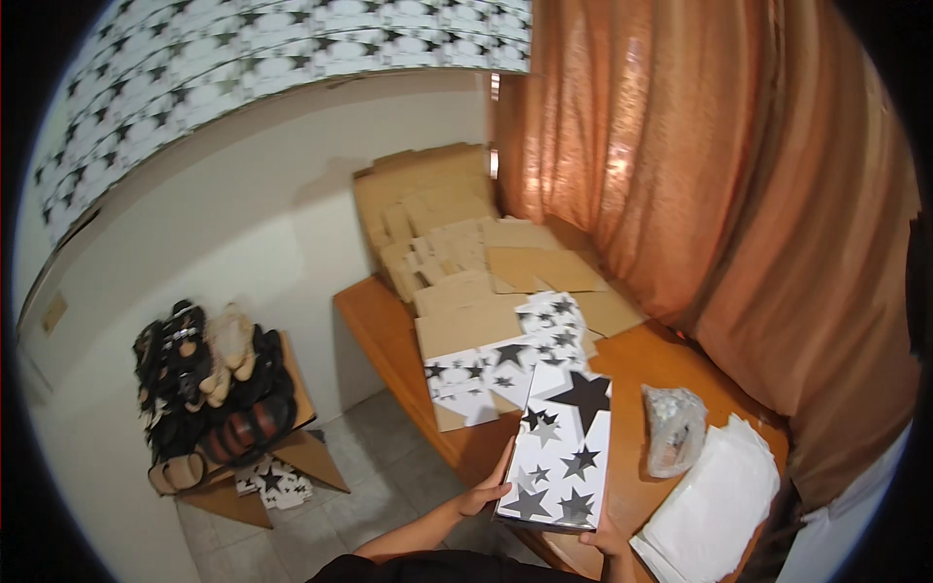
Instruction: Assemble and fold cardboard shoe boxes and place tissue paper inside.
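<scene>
A white shoebox-shaped box (pixel 559 452) printed with black and grey stars is held between my two hands at the table's near edge. My left hand (pixel 488 489) grips its left side near the lower corner, and the fingers underneath are hidden. On the opposite side, my right hand (pixel 606 536) holds the lower right corner. Just beyond the box lie flat star-printed card pieces (pixel 465 377), partly over plain brown cardboard sheets (pixel 466 309). Right of the box rests a clear plastic bag (pixel 674 432) with contents I cannot make out, beside a stack of white paper sheets (pixel 714 496).
The wooden table (pixel 384 335) carries a pile of cut cardboard up to an open brown carton (pixel 423 170) against the wall. Several shoes (pixel 219 379) sit on a low surface at left, with cardboard flaps (pixel 306 457) below. An orange-brown curtain (pixel 671 165) hangs along the right.
</scene>
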Demonstrator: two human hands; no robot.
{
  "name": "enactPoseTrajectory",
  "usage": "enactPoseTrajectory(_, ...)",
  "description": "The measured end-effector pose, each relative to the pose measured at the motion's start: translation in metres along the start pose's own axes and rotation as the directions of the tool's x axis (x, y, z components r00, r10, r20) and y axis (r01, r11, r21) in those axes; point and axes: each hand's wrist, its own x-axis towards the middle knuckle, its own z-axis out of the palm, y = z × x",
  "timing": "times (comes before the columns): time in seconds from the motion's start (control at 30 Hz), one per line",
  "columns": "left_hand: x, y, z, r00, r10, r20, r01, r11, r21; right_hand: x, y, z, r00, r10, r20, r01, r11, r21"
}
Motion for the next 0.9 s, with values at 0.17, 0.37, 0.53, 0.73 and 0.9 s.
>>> enactPoseTrajectory(0.17, -0.086, 0.076, -0.002, 0.974, 0.205, -0.098, -0.178, 0.956, 0.234, 0.041, -0.05, 0.09, 0.974, -0.122, 0.191, 0.094, 0.985, 0.147)
enactPoseTrajectory(0.37, -0.261, 0.135, 0.018, 0.842, 0.381, -0.383, -0.151, 0.847, 0.51, 0.07, -0.049, 0.235, 0.849, -0.196, 0.49, 0.153, 0.98, 0.127)
enactPoseTrajectory(0.53, -0.397, 0.217, 0.055, 0.672, 0.548, -0.498, 0.088, 0.609, 0.788, 0.073, -0.044, 0.388, 0.617, -0.402, 0.677, 0.392, 0.902, 0.179)
enactPoseTrajectory(0.73, -0.479, 0.311, 0.051, 0.461, 0.82, -0.339, 0.053, 0.356, 0.933, 0.087, -0.126, 0.555, 0.272, -0.803, 0.53, 0.513, 0.587, 0.626)
enactPoseTrajectory(0.9, -0.493, 0.443, 0.009, 0.451, 0.889, -0.081, 0.011, 0.086, 0.996, 0.137, -0.212, 0.647, 0.254, -0.867, 0.428, 0.643, 0.482, 0.596)
